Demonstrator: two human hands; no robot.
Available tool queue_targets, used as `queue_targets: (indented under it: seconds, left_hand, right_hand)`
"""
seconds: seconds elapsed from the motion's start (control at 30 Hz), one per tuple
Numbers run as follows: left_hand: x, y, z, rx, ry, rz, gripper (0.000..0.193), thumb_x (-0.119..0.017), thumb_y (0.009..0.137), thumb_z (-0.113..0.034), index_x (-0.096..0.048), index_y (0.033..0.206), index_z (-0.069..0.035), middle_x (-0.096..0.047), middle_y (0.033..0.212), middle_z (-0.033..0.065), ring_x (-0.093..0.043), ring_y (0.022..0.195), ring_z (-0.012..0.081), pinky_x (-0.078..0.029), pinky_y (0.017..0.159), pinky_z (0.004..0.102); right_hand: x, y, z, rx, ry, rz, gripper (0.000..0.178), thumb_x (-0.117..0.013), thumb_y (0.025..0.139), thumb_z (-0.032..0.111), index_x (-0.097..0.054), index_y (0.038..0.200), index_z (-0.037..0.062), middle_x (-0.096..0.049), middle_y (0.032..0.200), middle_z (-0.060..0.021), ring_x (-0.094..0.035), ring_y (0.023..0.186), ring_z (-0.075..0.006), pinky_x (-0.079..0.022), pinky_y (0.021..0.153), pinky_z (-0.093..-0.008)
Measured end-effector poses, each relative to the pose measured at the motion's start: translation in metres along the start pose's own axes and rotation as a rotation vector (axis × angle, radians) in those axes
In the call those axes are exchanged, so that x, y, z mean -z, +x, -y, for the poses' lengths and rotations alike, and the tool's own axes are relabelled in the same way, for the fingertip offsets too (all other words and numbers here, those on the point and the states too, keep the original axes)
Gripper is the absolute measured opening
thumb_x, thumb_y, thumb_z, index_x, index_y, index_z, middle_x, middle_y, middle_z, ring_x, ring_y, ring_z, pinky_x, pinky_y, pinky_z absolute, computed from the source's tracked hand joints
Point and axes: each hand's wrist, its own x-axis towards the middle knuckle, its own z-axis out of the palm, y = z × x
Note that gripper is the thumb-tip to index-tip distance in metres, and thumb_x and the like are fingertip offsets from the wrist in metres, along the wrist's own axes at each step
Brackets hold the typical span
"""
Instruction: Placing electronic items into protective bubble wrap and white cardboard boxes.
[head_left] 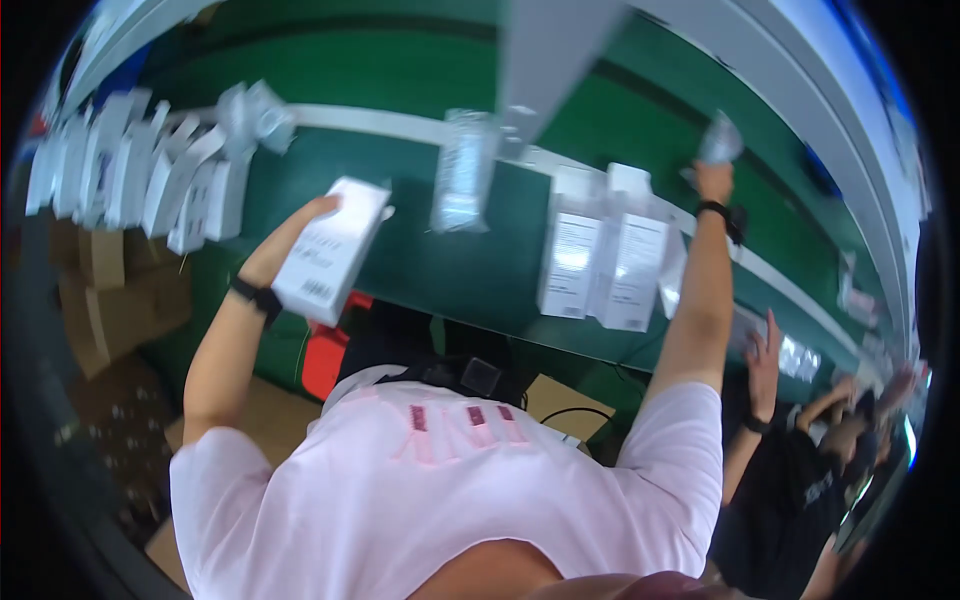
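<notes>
- The left hand [288, 236] is closed around the left side of a white printed carton [335, 250], with its thumb on the upper part of the broad face; the carton tilts, its top leaning rightward.
- The right hand [714, 182] reaches far out to the right and pinches a clear plastic packet [722, 142], which sticks up beyond the fingers; the exact grip is blurred.
- Two white upright-printed cartons [603, 252] lie side by side on the green worktop [400, 255], between the hands and nearer the right forearm.
- A clear bubble-wrap sleeve [462, 175] lies between the held carton and that pair, touching neither.
- A row of white cartons [128, 170] stands left of the left hand, well apart from it.
- A co-worker's hand [764, 362] is raised right of the right forearm.
</notes>
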Motion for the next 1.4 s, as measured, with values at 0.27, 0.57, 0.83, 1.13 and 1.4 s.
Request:
queue_targets:
  seconds: [0.27, 0.57, 0.83, 1.13, 1.4]
  left_hand:
    - [0.067, 0.071, 0.015, -0.328, 0.463, 0.019, 0.053, -0.066, 0.085, -0.028, -0.049, 0.124, 0.004, -0.063, 0.108, 0.0098, -0.063, 0.092, 0.0167, -0.051, 0.078, 0.0273]
    - [0.075, 0.078, 0.02, -1.015, 1.095, -0.44, 0.101, -0.08, 0.069, -0.036, -0.024, 0.145, -0.002, -0.04, 0.14, 0.0197, -0.04, 0.13, 0.0293, -0.031, 0.108, 0.0383]
    - [-0.01, -0.067, -0.007, -1.131, 0.819, 0.704, 0.078, -0.078, 0.067, -0.026, -0.045, 0.133, -0.001, -0.058, 0.121, 0.016, -0.058, 0.107, 0.0302, -0.044, 0.093, 0.0369]
    - [0.049, -0.084, -0.01, -0.795, 0.118, 0.687, 0.073, -0.076, 0.072, -0.016, -0.042, 0.134, 0.0, -0.055, 0.122, 0.0066, -0.052, 0.111, 0.0153, -0.04, 0.096, 0.0303]
    - [0.08, -0.082, -0.007, -0.483, -0.222, 0.927, 0.072, -0.071, 0.073, -0.023, -0.041, 0.134, -0.001, -0.055, 0.121, 0.0113, -0.059, 0.103, 0.0247, -0.047, 0.089, 0.037]
  right_hand:
    - [0.167, -0.118, 0.039, 0.068, 0.33, 0.155, 0.049, -0.067, 0.076, 0.038, -0.062, 0.102, -0.0031, -0.063, 0.085, -0.0085, -0.059, 0.064, -0.0208, -0.045, 0.046, -0.0302]
    - [0.292, -0.395, 0.14, 0.181, 0.464, 0.287, 0.048, -0.062, 0.08, 0.021, -0.055, 0.12, -0.0041, -0.06, 0.107, -0.012, -0.054, 0.1, -0.0203, -0.041, 0.091, -0.0313]
    - [0.214, -0.446, 0.281, 0.579, 0.777, 0.661, 0.057, -0.068, 0.079, 0.041, -0.057, 0.118, 0.0004, -0.061, 0.098, -0.0066, -0.055, 0.089, -0.0135, -0.042, 0.081, -0.0263]
    - [0.199, -0.493, 0.352, 1.636, 0.257, -0.214, 0.038, -0.069, 0.063, 0.014, -0.067, 0.099, 0.002, -0.059, 0.085, -0.0076, -0.052, 0.067, -0.0224, -0.04, 0.058, -0.0324]
    - [0.184, -0.53, 0.398, 1.599, 0.163, -0.138, 0.038, -0.07, 0.063, 0.014, -0.067, 0.1, 0.0051, -0.059, 0.086, -0.0093, -0.052, 0.062, -0.0192, -0.039, 0.052, -0.0285]
